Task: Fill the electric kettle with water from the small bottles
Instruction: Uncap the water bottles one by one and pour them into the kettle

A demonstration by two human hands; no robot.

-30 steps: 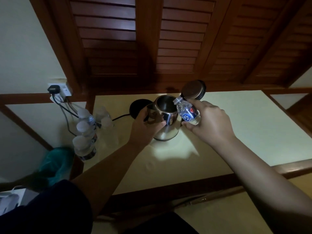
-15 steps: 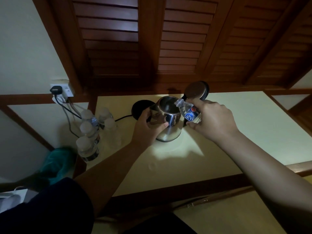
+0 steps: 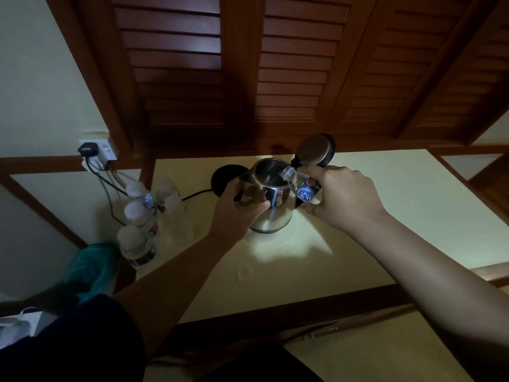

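Now left hand [image 3: 239,208] steadies kettle [image 3: 271,197]; right hand [image 3: 344,199] grips bottle [image 3: 303,186].

— Where does the kettle [image 3: 271,199] stand?
— On the table [image 3: 385,205], far of its middle, lid [image 3: 316,149] tipped back on the far right.

— And its base [image 3: 225,176]?
— Just left and farther back.

— The bottle [image 3: 301,184]?
— Tilted over the kettle's right rim, in the right hand [image 3: 341,198]. The left hand [image 3: 237,212] grips the kettle's near-left side.

— The other bottles [image 3: 143,213]?
— Clustered at the table's left edge, below the wall socket [image 3: 100,151].
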